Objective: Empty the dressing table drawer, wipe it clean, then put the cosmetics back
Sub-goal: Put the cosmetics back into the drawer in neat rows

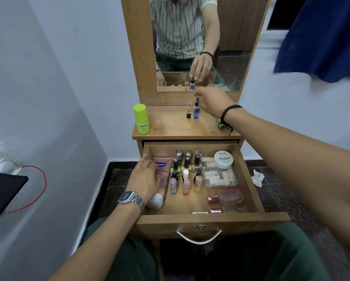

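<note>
The person is sitting in front of a little wooden dressing table (170,126), and its drawer (249,171) is standing pulled out in the lower middle of the frame. The right hand (212,101) is reaching up to the table top in the middle of the frame, and its fingertips are pinching the dark cap of a small blue bottle (196,111) that is standing upright there. Just beside it, on the left, a small orange bottle (188,110) is standing too. A lime green bottle (141,118) is standing well apart at the left edge of the top. The left hand (144,179) is down in the drawer at its left side, with fingers curled over a pink Vaseline tube (162,175) that is lying flat. To the right of the tube, nail polish bottles (187,161) are standing in rows. A white round nail polish tub (223,159) is sitting on a clear box (219,177), and a pink perfume bottle (226,196) is lying near the drawer front.
</note>
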Demonstrator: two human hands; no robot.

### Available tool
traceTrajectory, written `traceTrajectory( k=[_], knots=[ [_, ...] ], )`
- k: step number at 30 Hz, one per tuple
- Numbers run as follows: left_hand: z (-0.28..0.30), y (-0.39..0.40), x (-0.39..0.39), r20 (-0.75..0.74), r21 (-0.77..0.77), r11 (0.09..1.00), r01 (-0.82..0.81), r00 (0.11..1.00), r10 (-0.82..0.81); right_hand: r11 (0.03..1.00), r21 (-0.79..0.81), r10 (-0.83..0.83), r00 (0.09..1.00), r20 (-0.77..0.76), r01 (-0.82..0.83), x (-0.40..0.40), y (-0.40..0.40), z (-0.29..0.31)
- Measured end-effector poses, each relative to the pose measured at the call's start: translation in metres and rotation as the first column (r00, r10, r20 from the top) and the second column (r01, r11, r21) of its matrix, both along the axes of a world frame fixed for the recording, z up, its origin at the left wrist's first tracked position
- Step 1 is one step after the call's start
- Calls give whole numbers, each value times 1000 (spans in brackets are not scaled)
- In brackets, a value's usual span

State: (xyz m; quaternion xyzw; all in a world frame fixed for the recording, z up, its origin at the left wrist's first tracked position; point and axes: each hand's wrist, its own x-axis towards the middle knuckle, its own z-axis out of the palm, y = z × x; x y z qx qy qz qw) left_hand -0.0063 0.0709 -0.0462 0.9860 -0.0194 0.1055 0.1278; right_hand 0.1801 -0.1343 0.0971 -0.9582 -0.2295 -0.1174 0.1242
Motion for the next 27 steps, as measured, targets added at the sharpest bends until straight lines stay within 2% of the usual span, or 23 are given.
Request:
traceTrajectory(
  k=[3, 11, 16, 20, 23, 27],
  knots=[
    [1, 2, 1, -4, -1, 1000, -6, 1000, 6, 1000, 18, -25, 1000, -8, 26, 8, -2, -2],
    [0, 5, -1, -30, -15, 1000, -20, 999, 19, 995, 91, -53, 994, 99, 44, -19, -16, 3],
    [4, 2, -1, -35, 0, 1000, -17, 999, 17, 982, 156, 85, 986, 143, -107, -70, -16, 17],
    [4, 3, -1, -51, 11, 1000, -19, 999, 19, 943, 228, 256, 966, -29, -243, -128, -7, 17],
    [4, 2, -1, -45, 8, 1000, -13, 999, 13, 933, 248, 322, 915, -243, -262, -162, -1, 0],
    [3, 2, -1, -40, 14, 1000, -4, 999, 5, 951, 113, 311, 895, -321, -290, -181, 10, -40]
  ],
)
